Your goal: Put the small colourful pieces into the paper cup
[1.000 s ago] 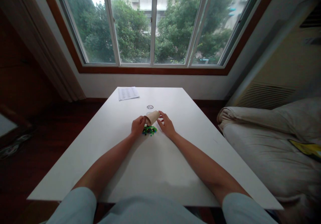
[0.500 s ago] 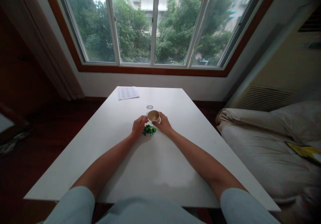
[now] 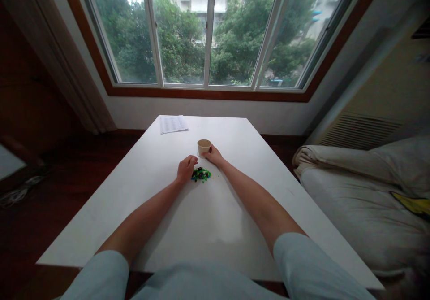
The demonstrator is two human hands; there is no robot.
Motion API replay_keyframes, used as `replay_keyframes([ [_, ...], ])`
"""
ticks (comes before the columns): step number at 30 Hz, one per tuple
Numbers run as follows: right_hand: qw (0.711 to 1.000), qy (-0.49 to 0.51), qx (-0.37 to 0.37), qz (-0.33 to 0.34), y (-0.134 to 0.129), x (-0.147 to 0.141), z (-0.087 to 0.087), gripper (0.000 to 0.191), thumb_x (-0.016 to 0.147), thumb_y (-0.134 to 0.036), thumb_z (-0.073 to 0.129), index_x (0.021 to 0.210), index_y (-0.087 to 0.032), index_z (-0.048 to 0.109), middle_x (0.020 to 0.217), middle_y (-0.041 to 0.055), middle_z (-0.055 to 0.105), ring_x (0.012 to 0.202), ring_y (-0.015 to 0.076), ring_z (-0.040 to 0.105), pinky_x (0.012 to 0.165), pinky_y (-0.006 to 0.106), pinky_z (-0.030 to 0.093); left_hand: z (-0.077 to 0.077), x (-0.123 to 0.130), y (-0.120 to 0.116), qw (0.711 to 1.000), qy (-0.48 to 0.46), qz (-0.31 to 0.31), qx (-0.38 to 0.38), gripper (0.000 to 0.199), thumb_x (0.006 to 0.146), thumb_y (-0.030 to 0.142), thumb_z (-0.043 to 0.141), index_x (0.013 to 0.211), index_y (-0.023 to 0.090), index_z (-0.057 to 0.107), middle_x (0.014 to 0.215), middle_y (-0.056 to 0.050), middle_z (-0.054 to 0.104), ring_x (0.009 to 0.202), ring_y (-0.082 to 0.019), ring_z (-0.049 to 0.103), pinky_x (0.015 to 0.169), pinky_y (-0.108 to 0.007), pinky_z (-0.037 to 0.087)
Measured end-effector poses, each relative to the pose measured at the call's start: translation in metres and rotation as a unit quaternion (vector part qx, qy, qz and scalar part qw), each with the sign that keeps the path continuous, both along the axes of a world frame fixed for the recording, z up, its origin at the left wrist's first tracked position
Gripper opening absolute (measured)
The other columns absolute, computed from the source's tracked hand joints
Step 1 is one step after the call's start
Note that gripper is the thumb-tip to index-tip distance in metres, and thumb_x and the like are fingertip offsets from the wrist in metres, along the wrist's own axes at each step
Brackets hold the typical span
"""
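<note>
My right hand [image 3: 214,154] is closed around the right side and lower part of a small beige paper cup [image 3: 203,146]. The cup is upright, or nearly so, in the middle of the white table; I cannot tell whether its base touches the tabletop. Just nearer to me lies a loose pile of small green, blue and dark beads [image 3: 201,174]. At the left edge of that pile rests my left hand [image 3: 187,168], its fingers curled together. Whether anything is between those fingers is hidden.
Printed sheets of paper [image 3: 174,123] lie at the far left corner of the white table [image 3: 215,228]. A tiny loose bead [image 3: 218,176] sits right of the pile. A covered sofa or bed [image 3: 349,201] stands along the right side, and a window [image 3: 208,44] is beyond the table.
My right hand has moved the cup away from me, beyond the bead pile, and turned it more upright. The round clear piece seen behind it no longer shows. My left hand has barely moved.
</note>
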State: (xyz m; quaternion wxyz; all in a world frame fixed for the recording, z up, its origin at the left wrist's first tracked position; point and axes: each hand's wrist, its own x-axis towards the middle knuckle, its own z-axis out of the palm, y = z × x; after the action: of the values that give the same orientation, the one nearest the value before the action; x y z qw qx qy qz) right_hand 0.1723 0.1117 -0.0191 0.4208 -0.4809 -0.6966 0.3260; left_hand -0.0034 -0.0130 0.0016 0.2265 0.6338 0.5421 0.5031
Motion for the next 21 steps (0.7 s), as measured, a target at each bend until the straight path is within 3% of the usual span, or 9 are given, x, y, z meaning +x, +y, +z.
replay_keyframes([
  [7,0.999,-0.021,-0.017,-0.025,0.0108,-0.0016,-0.0055,0.053,0.071,-0.042,0.079,0.118,-0.024,0.062,0.111,0.0031,0.071,0.097,0.0191,0.065,0.09,0.035,0.052,-0.0009,0.0013,-0.0015,1.0,0.014,-0.013,-0.006,0.04,0.1,0.043,0.037,0.094,0.021,0.07,0.086,-0.003,0.074,0.085,-0.017,0.069,0.08,-0.028,0.051],
  [21,0.996,-0.074,-0.019,-0.039,0.0078,0.0021,-0.0071,0.053,0.072,-0.05,0.078,0.115,-0.025,0.062,0.112,0.0036,0.071,0.094,0.0191,0.065,0.084,0.032,0.05,-0.0028,0.002,0.0006,0.999,0.047,-0.01,-0.019,0.036,0.098,0.041,0.041,0.095,0.022,0.071,0.087,-0.003,0.075,0.083,-0.018,0.069,0.079,-0.029,0.05],
])
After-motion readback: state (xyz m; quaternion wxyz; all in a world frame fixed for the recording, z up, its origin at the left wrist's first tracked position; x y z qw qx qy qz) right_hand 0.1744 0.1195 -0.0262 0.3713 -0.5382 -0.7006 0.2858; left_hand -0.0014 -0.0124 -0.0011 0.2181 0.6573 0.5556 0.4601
